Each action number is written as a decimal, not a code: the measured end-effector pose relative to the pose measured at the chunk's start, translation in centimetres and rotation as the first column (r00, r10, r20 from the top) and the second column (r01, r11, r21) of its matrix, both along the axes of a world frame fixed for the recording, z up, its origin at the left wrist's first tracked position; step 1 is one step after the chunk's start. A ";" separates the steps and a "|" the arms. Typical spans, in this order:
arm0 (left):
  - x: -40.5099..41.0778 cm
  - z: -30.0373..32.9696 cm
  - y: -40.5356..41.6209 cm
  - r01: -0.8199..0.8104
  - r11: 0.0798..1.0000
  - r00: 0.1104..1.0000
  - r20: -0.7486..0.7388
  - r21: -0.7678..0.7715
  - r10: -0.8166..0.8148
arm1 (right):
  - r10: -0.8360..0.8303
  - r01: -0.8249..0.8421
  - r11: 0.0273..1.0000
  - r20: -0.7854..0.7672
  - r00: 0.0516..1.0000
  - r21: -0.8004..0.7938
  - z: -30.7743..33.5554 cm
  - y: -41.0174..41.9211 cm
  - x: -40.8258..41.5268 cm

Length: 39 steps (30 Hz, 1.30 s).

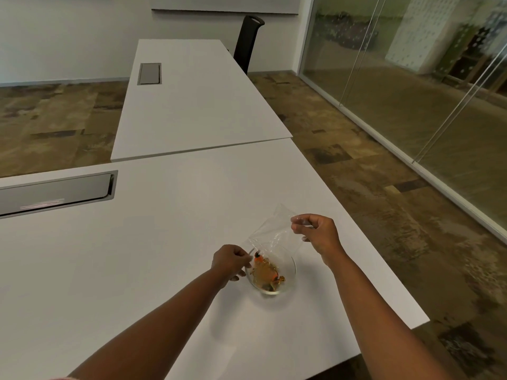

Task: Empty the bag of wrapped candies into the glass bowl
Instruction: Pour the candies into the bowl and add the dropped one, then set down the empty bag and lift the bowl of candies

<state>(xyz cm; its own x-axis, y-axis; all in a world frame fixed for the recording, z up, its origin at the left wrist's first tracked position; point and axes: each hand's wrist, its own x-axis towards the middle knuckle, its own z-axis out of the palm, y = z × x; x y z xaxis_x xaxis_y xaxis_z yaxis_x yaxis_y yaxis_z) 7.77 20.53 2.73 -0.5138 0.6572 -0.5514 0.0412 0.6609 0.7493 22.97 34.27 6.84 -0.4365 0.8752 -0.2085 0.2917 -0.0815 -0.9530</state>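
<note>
A small glass bowl (291, 279) stands on the white table (153, 242), right of centre near the front. Several wrapped candies (265, 273), orange and golden, lie in the bowl. A clear plastic bag (274, 229) hangs tilted over the bowl, its mouth down at the bowl's left rim, and it looks see-through with nothing visible in its upper part. My left hand (230, 261) pinches the bag's lower corner at the bowl's left edge. My right hand (318, 234) holds the bag's upper corner, raised above and to the right of the bowl.
A grey cable hatch (55, 192) is set into the table at the left. The table's right edge (365, 237) runs close to the bowl. A second white table (197, 100) adjoins behind, with a black chair (248, 42) and a glass wall (411, 78) to the right.
</note>
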 end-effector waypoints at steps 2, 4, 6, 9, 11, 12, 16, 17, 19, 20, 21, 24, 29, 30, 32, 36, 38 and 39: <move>-0.2 0.2 -0.1 -0.133 0.990 0.988 -0.072 0.053 0.137 | 0.016 -0.016 1.000 0.000 1.000 -0.017 0.0 -0.1 -0.3; -0.6 0.6 -0.1 -0.251 0.952 0.952 -0.134 0.172 0.275 | 0.054 -0.054 0.998 0.002 0.999 -0.028 0.2 -0.3 -0.7; -1.2 1.6 -0.3 -0.265 0.910 0.955 -0.045 0.318 0.294 | 0.119 -0.119 0.992 0.000 0.993 -0.045 0.4 -0.8 -1.4; -2.1 3.1 -0.6 -0.163 0.906 0.983 0.147 0.390 0.113 | 0.203 -0.202 0.977 0.006 0.979 -0.061 0.5 -1.6 -2.7; -2.5 3.3 -1.0 -0.069 0.924 0.992 0.123 0.375 0.024 | 0.243 -0.241 0.969 0.020 0.970 -0.061 0.4 -2.2 -3.7; -2.6 3.1 -1.4 -0.059 0.928 0.995 0.098 0.367 0.025 | 0.261 -0.259 0.964 0.029 0.965 -0.059 0.3 -2.4 -4.2; -3.5 2.3 -3.1 -0.194 0.914 0.978 0.147 0.356 0.150 | 0.260 -0.257 0.963 0.036 0.965 -0.074 -0.3 -3.4 -5.6; -3.8 2.1 -3.6 -0.231 0.909 0.969 0.170 0.346 0.182 | 0.236 -0.233 0.970 0.053 0.970 -0.062 -0.4 -3.5 -5.7; -4.2 1.6 -4.5 -0.306 0.899 0.946 0.207 0.314 0.249 | 0.187 -0.190 0.982 0.138 0.973 0.015 -1.0 -3.3 -5.7; -4.4 1.3 -5.0 -0.343 0.893 0.932 0.223 0.292 0.286 | 0.165 -0.181 0.981 0.199 0.966 0.065 -1.4 -3.2 -5.6; -4.6 1.0 -5.4 -0.381 0.885 0.916 0.237 0.269 0.322 | 0.143 -0.179 0.977 0.268 0.953 0.115 -1.7 -3.0 -5.4; -5.0 -0.1 -6.6 -0.455 0.870 0.878 0.258 0.190 0.403 | 0.072 -0.168 0.969 0.441 0.895 0.183 -2.7 -2.4 -4.5; -4.6 -1.9 -8.0 -0.411 0.910 0.887 0.249 0.046 0.388 | 0.144 -0.190 0.982 0.635 0.759 0.005 -3.7 -1.8 -3.3; -4.4 -2.3 -8.2 -0.404 0.914 0.887 0.255 0.026 0.385 | 0.164 -0.176 0.983 0.642 0.749 -0.046 -3.9 -1.8 -3.2; -4.0 -2.9 -8.5 -0.398 0.917 0.885 0.260 -0.006 0.386 | 0.188 -0.124 0.982 0.635 0.749 -0.145 -4.0 -2.0 -2.9; -3.7 -3.9 -9.2 -0.334 0.938 0.907 0.239 -0.095 0.347 | 0.228 -0.092 0.966 0.638 0.735 -0.240 -4.0 -2.5 -2.6; -3.9 -3.9 -9.3 -0.274 0.948 0.936 0.181 -0.160 0.301 | 0.223 -0.075 0.966 0.644 0.732 -0.249 -4.1 -2.7 -2.6; -4.1 -3.9 -9.3 -0.237 0.952 0.956 0.130 -0.195 0.264 | 0.218 -0.068 0.966 0.646 0.732 -0.249 -4.3 -2.7 -2.6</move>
